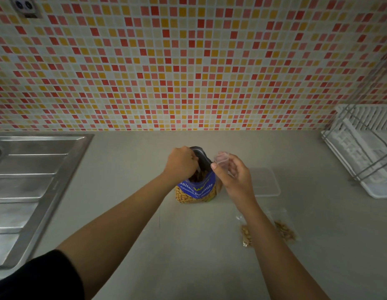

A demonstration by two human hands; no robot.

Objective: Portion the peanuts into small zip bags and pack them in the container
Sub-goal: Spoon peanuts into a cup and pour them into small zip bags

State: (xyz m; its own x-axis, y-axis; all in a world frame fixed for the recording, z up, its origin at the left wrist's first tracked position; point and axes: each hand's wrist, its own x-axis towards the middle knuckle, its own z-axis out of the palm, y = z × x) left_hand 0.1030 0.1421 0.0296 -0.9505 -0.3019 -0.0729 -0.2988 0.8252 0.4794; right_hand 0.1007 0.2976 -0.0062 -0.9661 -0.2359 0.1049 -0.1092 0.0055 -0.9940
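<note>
A steel sink drainboard (36, 180) fills the far left, its raised rim ending just short of a broad strip of bare countertop (134, 169). A black sleeve (36, 278) is seen at the lower left corner, and the forearm is stretched from it across that strip. The left hand (181, 161) is set at the open mouth of the peanut bag (195, 191), with its fingers curled down into the opening; whether anything is grasped there cannot be told. The peanut bag is stood upright near the middle of the countertop, well clear of the tiled wall (188, 61) behind it. Just to its right, a small zip bag (221, 160) is pinched between thumb and fingers of the right hand (233, 176) and held raised beside the peanut bag's mouth. Behind that hand a clear container (264, 181) is set flat on the countertop, partly hidden by the wrist. Nearer the person, two filled bags are laid on either side of the right forearm, one (246, 234) to its left and the other (284, 231) to its right. Open surface is left beyond them up to a white dish rack (361, 148), which is placed against the right edge.
</note>
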